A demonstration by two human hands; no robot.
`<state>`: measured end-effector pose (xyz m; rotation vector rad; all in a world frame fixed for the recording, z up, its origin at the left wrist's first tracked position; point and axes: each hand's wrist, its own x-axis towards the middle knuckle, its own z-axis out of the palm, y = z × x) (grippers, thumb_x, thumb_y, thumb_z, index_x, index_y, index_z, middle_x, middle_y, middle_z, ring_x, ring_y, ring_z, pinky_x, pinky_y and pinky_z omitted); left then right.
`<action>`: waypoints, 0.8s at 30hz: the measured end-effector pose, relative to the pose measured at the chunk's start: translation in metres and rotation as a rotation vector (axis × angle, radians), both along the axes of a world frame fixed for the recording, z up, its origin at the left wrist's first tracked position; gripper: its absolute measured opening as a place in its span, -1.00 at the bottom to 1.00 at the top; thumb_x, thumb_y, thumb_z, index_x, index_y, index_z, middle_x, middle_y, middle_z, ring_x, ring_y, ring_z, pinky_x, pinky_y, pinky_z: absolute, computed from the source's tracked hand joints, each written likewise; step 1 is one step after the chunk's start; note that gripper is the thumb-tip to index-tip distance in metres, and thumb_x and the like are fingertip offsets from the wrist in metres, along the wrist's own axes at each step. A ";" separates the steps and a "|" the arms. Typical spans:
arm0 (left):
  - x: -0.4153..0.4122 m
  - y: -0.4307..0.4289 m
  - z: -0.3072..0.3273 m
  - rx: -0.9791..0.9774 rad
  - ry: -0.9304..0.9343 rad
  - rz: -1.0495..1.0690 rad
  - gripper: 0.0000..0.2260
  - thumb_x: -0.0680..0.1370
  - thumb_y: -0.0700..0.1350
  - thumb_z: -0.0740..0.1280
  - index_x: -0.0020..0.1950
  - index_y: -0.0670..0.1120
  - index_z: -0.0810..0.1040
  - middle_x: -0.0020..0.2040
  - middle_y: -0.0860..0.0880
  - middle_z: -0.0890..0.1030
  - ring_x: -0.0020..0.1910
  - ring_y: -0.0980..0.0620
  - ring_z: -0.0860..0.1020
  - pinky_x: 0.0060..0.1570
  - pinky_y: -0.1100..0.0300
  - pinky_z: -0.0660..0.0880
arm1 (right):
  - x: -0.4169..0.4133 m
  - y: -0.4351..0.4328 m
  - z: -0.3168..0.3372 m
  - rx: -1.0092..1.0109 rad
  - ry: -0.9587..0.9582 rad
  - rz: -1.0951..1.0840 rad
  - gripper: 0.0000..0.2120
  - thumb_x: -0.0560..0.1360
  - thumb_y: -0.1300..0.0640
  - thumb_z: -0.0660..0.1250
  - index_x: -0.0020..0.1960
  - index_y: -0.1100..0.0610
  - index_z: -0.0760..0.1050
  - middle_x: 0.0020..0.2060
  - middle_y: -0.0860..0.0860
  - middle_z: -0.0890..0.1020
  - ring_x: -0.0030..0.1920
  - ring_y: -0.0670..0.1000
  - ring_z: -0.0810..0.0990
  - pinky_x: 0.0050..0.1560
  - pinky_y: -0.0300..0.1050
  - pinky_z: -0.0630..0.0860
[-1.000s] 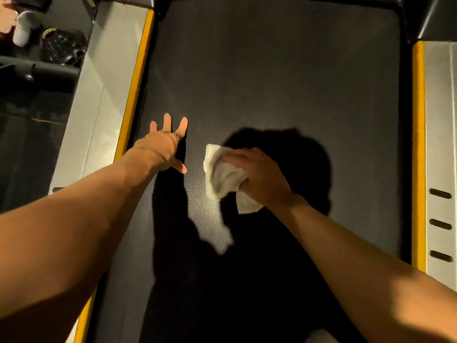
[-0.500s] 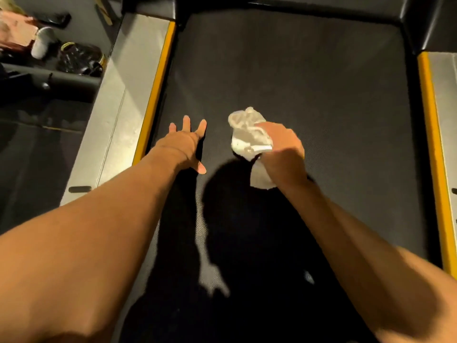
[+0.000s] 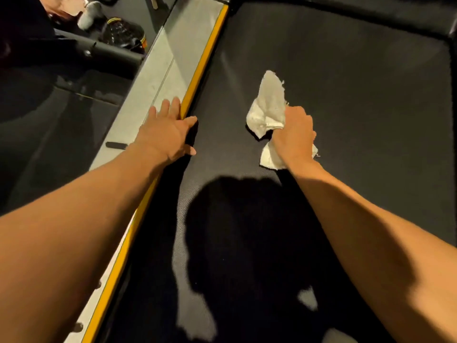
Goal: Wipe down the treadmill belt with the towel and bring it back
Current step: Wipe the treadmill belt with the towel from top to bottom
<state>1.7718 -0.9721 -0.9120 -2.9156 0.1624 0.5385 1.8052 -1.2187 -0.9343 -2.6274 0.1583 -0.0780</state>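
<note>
The dark treadmill belt (image 3: 346, 100) fills most of the view. My right hand (image 3: 294, 134) grips a crumpled white towel (image 3: 269, 105) and holds it down on the belt near its middle; one end of the towel sticks out ahead of my fist, another behind it. My left hand (image 3: 168, 129) lies flat with fingers spread across the yellow strip (image 3: 202, 65) and the grey side rail (image 3: 173, 58) at the belt's left edge, thumb on the belt.
Left of the rail, on the dark floor, are a black bar (image 3: 106, 50), a dark round object (image 3: 123, 33) and a pale bundle (image 3: 89, 13). A black housing (image 3: 371, 3) closes the belt's far end. My shadow covers the near belt.
My left hand moved from the belt onto the yellow strip and side rail. My right hand with the towel shifted right and slightly nearer, and the view swung toward the left rail.
</note>
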 end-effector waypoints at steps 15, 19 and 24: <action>-0.006 0.004 -0.004 -0.033 0.070 0.071 -0.38 0.54 0.17 0.29 0.55 0.09 0.16 0.56 -0.21 -0.14 0.53 -0.26 -0.09 0.48 -0.20 0.02 | -0.027 0.044 0.004 -0.056 0.054 0.344 -0.73 0.38 0.40 0.24 0.01 0.17 0.52 0.00 0.12 0.50 -0.01 0.17 0.44 -0.17 -0.03 0.35; -0.007 0.007 -0.004 -0.079 0.071 0.087 -0.39 0.56 0.06 0.32 0.56 0.06 0.14 0.57 -0.17 -0.15 0.54 -0.24 -0.10 0.48 -0.15 -0.04 | -0.048 0.045 0.010 0.069 0.061 0.588 -0.44 0.36 0.42 0.23 0.27 0.01 0.50 0.09 0.03 0.53 0.08 0.10 0.41 0.02 -0.05 0.39; -0.010 0.005 -0.003 -0.159 0.051 0.117 -0.20 0.51 0.09 0.38 0.59 0.00 -0.02 0.56 -0.17 -0.09 0.52 -0.26 -0.01 0.49 -0.15 0.05 | -0.013 0.037 0.012 0.013 0.013 0.234 -0.69 0.39 0.39 0.13 0.04 0.16 0.48 -0.15 0.05 0.45 -0.07 0.18 0.46 -0.28 -0.12 0.24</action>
